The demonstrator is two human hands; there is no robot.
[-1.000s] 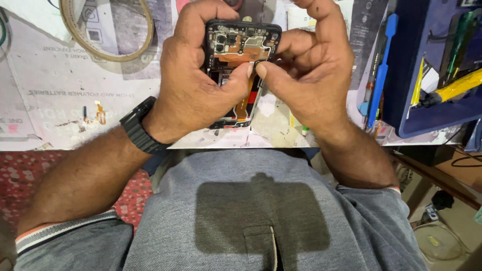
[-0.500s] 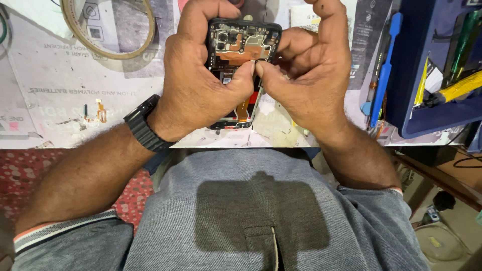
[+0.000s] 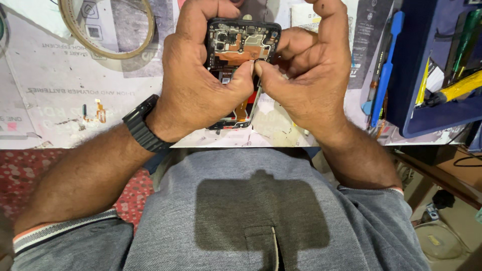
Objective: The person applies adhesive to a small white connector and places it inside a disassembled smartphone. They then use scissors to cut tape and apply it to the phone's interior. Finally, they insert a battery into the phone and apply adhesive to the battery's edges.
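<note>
Both hands grip an opened phone [image 3: 241,50] above the workbench: the left hand [image 3: 201,85] wraps its side, the right hand [image 3: 306,75] pinches at its middle, thumbs touching. White printed paper [image 3: 60,95] lies beneath; a blue tray [image 3: 432,120] sits right.

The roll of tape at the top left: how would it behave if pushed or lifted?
The roll of tape lies flat on the paper-covered bench, so a push would likely slide it, not roll it. It is a thin open ring, so it is probably light, and may flex if squeezed.
</note>
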